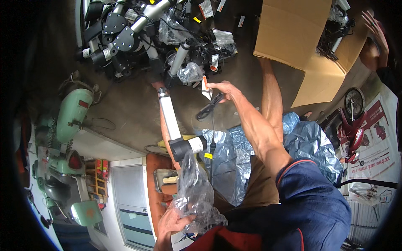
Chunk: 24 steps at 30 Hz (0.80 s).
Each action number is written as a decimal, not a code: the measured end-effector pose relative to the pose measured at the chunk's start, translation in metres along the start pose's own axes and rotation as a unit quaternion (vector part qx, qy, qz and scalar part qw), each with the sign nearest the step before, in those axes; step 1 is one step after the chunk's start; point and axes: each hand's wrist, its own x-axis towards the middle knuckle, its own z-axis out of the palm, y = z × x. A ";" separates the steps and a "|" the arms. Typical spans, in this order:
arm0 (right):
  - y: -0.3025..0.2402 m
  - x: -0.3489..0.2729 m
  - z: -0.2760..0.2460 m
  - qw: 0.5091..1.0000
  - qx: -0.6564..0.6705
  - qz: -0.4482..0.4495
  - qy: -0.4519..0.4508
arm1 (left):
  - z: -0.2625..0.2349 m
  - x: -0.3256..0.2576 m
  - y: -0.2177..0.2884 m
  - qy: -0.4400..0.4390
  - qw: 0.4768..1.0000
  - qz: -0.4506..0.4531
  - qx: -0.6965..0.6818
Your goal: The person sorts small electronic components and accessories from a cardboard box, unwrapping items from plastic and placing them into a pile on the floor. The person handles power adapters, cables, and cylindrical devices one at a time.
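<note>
A silver-and-black linear actuator [169,117] stands tilted in front of me, its black motor end [188,147] at the mouth of a crumpled clear plastic bag [194,194]. My left hand [173,221] is closed on the lower part of the bag; its fingers are partly behind the plastic. Farther out, my right hand [226,90] pinches a small white-and-orange paper slip [206,88]. A bundled black cable [209,107] hangs just below that hand, running down to a yellow-tagged connector [208,155].
Several more actuators [125,39], cables and loose bags lie piled at the far left. An open cardboard box [289,33] stands at the far right, with another person's hand [377,31] beside it. Silver sheeting [312,142] lies around my legs; a green scooter [73,113] is at left.
</note>
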 end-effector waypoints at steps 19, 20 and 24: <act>0.126 -0.349 -0.032 0.863 0.081 -0.426 -0.258 | 0.113 -0.103 0.157 0.068 0.980 0.188 0.003; 0.122 -0.376 -0.042 0.867 0.098 -0.418 -0.252 | 0.122 -0.104 0.168 0.059 0.975 0.215 0.020; 0.111 -0.412 -0.086 0.848 0.198 -0.455 -0.187 | 0.155 -0.076 0.246 -0.007 0.912 0.381 0.152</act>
